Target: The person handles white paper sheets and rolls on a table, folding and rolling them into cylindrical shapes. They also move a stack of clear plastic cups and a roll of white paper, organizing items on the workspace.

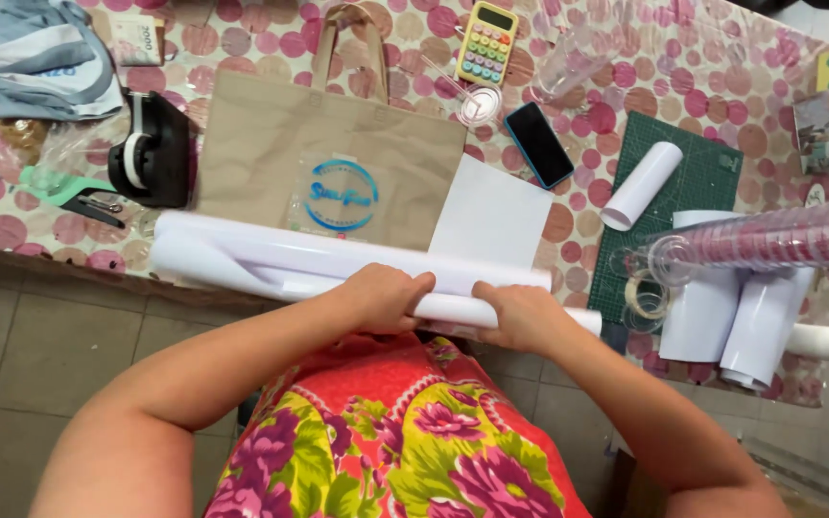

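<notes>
Here your left hand [384,297] and right hand [522,317] were both closed on the white paper roll [338,264] at the counter [31,240] edge. It looked light, springy and easily creased, so a mid-roll grip suited.

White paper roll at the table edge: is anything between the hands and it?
No. Both the left hand and the right hand already grip the white paper roll directly, side by side, with nothing visible between them and the paper.
</notes>
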